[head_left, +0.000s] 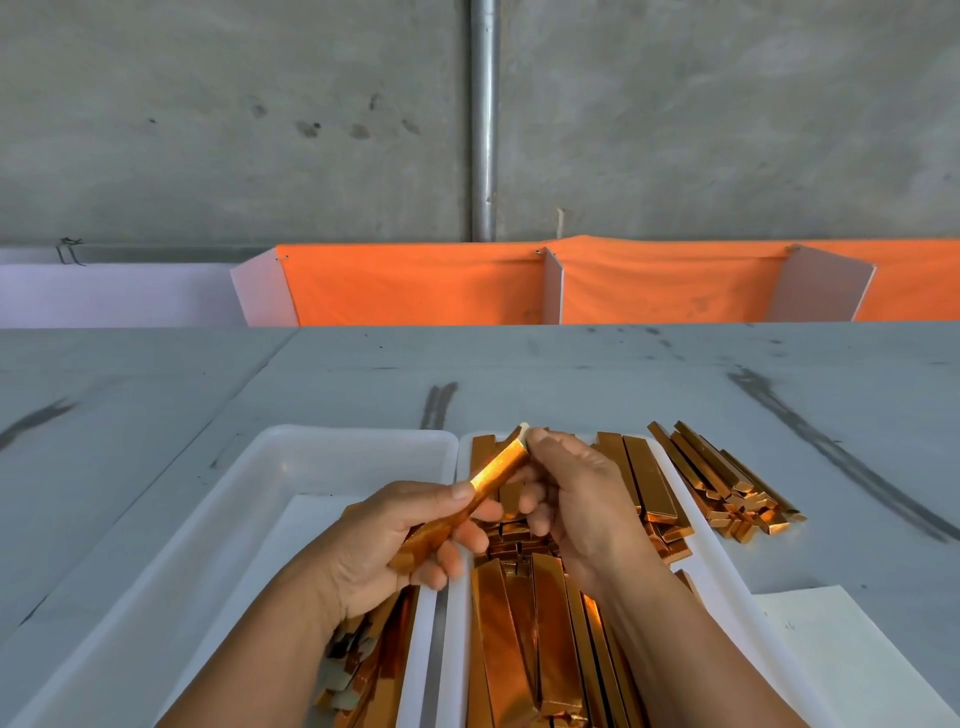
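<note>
- Grey tabletop (571, 374) in front of a concrete wall and orange cloth screens; two white trays stand side by side on it.
- The gold foil carton (498, 465) is held in the air above the meeting rims of the left tray (291, 436) and right tray (722, 561), slanting away from the person.
- Left hand (384, 545): grip clamped round the carton's near half.
- Right hand (576, 488): grip pinched on the far end, at the flap.
- Risk: excess squeeze may crease the thin foil board.
- Risk: a skewed end fold may leave the carton out of square.
- Risk: a slackened hold could drop it among the flat blanks (519, 649) in the right tray, mixing formed and unformed stock.
</note>
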